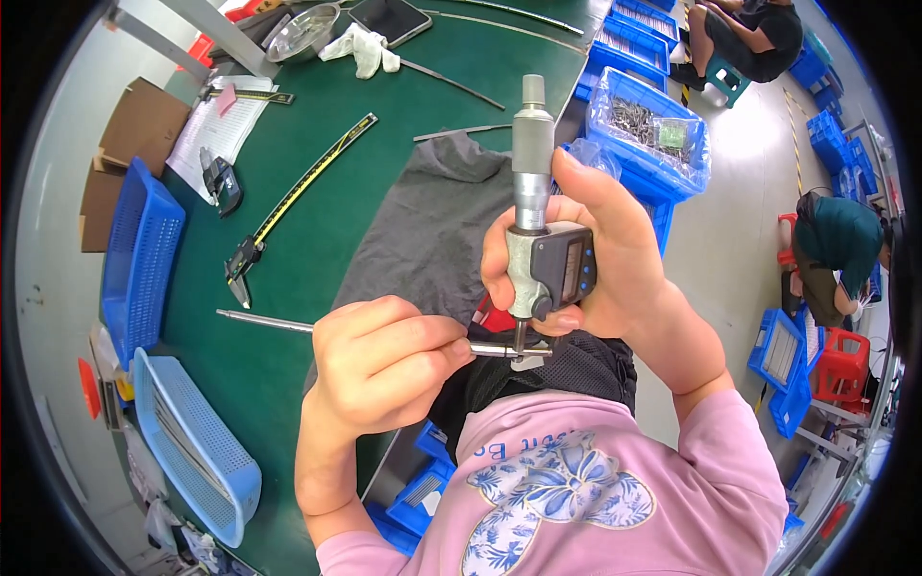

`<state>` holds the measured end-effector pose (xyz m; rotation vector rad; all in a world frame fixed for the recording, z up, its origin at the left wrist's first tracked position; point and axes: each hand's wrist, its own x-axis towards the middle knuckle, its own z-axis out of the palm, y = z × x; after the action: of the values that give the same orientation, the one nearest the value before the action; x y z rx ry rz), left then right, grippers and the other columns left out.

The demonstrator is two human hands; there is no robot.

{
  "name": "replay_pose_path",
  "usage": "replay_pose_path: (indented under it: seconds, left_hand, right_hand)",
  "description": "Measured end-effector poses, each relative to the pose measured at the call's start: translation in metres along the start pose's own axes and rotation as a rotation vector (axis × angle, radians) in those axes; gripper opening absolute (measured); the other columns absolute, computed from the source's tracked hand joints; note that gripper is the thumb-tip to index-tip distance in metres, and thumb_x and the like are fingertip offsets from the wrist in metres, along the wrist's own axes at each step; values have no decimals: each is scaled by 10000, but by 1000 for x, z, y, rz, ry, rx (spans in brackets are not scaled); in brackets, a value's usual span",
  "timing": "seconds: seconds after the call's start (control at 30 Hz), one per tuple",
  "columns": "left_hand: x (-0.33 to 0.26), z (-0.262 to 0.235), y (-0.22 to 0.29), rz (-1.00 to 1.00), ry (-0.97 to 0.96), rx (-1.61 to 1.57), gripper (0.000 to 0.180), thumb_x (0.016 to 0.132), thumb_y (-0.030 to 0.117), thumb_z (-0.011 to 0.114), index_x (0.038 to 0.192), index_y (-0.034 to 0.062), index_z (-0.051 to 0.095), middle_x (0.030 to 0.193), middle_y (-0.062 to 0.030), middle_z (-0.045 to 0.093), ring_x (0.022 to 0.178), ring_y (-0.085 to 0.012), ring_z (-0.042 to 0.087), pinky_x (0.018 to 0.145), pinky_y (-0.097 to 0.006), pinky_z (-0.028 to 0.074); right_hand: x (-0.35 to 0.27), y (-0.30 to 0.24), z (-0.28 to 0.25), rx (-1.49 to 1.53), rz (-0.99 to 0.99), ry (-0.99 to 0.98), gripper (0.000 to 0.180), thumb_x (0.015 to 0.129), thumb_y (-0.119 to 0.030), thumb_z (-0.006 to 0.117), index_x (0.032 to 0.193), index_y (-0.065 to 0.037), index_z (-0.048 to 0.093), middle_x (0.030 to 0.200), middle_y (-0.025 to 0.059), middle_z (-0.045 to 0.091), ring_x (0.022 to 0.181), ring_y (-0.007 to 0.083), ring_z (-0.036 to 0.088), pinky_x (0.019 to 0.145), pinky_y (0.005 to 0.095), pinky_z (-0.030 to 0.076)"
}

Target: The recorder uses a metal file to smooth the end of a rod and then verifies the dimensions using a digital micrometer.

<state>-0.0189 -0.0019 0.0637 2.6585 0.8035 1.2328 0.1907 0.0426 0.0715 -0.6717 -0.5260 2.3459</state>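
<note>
My right hand [600, 259] is closed around a digital micrometer [533, 182], its silver thimble pointing away from me. Between the fingers of my left hand [384, 360] runs a thin metal rod [264, 322], its far part sticking out to the left over the table. The rod's right end sits at the micrometer's jaws, just below the spindle. Whether the jaws press on the rod I cannot tell. Beneath my hands a dark grey cloth [413, 221] lies over the table edge. Farther left on the green table [317, 250] rests a long caliper [298, 197].
At the left stand a blue basket [144, 259] and a light blue basket [197, 451] holding rods. A smaller caliper [223, 182] lies by papers [216, 134]. Far off are a white cloth [363, 50] and a tablet [389, 19]. Blue crates [648, 125] line the right edge; two people sit beyond.
</note>
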Motion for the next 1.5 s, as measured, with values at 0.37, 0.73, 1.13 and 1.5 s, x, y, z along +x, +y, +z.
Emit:
replay_pose_path:
  seconds: [0.37,0.73,1.13,1.5]
  left_hand:
    - [1,-3,1,-4,-15,-4,174,557,66,730,682,69,609,725,-18,649,521,-139,515,406,-254,374]
    - [1,-4,2,-31,-44,-10,200,559,18,745,692,65,602,709,-35,654,520,-155,534,414,-250,391]
    - [3,-5,3,-41,-61,-51,244,557,60,799,716,58,613,698,-34,643,516,-167,556,421,-256,399]
    - [2,-6,2,-40,-56,-30,231,559,71,792,700,63,609,686,-32,635,498,-154,530,404,-256,373]
  right_hand:
    - [3,-1,-2,-26,49,-54,739,861,-671,463,903,49,620,746,172,645,487,150,549,353,240,377]
    - [5,4,-3,-134,-35,-43,716,911,-644,405,894,33,641,802,191,665,511,175,583,340,242,382]
    - [3,8,-5,-127,-28,-50,655,928,-626,400,909,-13,629,819,179,661,529,166,589,337,243,370]
    - [0,4,4,-86,-10,33,718,923,-617,396,899,55,647,748,196,654,428,168,515,336,240,377]
